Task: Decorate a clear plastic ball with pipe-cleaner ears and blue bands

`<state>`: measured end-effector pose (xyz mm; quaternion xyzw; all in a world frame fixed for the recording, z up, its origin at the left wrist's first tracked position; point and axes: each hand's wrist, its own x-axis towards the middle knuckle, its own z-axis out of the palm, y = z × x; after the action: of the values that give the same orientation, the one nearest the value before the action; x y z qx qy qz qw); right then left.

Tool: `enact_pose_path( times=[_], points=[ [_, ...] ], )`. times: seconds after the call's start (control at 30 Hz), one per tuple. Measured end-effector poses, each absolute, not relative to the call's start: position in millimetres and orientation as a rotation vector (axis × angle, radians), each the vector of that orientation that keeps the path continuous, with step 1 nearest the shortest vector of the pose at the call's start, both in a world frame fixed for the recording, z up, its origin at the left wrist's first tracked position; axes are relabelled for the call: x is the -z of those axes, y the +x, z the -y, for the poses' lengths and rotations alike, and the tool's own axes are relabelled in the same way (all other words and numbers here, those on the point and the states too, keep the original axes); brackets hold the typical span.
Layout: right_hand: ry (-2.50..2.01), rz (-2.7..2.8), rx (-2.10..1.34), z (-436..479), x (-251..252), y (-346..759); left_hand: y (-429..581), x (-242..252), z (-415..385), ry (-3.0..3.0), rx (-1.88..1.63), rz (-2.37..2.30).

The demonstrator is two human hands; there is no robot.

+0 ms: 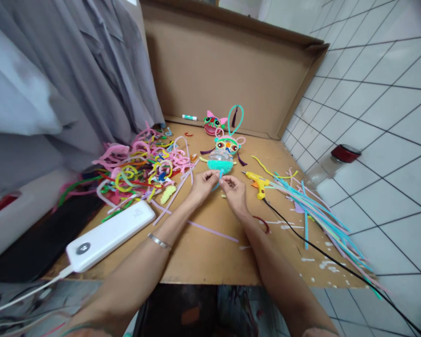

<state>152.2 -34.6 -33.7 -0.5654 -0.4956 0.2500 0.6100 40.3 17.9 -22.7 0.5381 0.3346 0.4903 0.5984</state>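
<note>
Between my two hands, over the middle of the table, is a light-blue pipe cleaner [215, 186]. My left hand [206, 181] pinches it from the left, and my right hand [233, 189] pinches it close by from the right, fingertips almost meeting. Just beyond my fingers sits a pipe-cleaner animal figure [220, 164] with a turquoise lower part, a clear middle, and a face with round eyes and pink loop ears. A turquoise loop [236, 120] rises above it and dark purple tassels hang at its sides. Behind stands a second, pink and red animal head [213, 123].
A heap of coloured pipe cleaners [150, 164] and a white power bank [110, 236] lie left. On the right are a yellow glue gun [258, 183] with a black cord, straight pipe cleaners [315, 215] and a red-lidded jar [337, 161]. A cardboard wall [224, 70] closes the back.
</note>
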Motion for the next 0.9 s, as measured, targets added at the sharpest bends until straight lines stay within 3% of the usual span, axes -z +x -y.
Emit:
enact_pose_path(
  times=[0.1, 0.3, 0.5, 0.9],
  points=[
    [-1.536, 1.338, -0.354, 38.5, 27.1, 169.7, 38.9, 19.4, -17.2, 1.258, -1.15, -0.782],
    [-2.466, 1.301, 0.424, 46.4, 3.1, 211.8, 35.5, 12.2, -15.6, 1.303, -1.182, -0.83],
    [-2.763, 1.161, 0.193, 47.9, 11.3, 231.5, 37.3, 15.5, -11.7, 1.417, -1.094, -0.804],
    [-2.549, 0.89, 0.161, 42.1, 20.4, 250.6, 51.2, 11.7, -23.4, 1.772, -1.238, -0.816]
  ],
)
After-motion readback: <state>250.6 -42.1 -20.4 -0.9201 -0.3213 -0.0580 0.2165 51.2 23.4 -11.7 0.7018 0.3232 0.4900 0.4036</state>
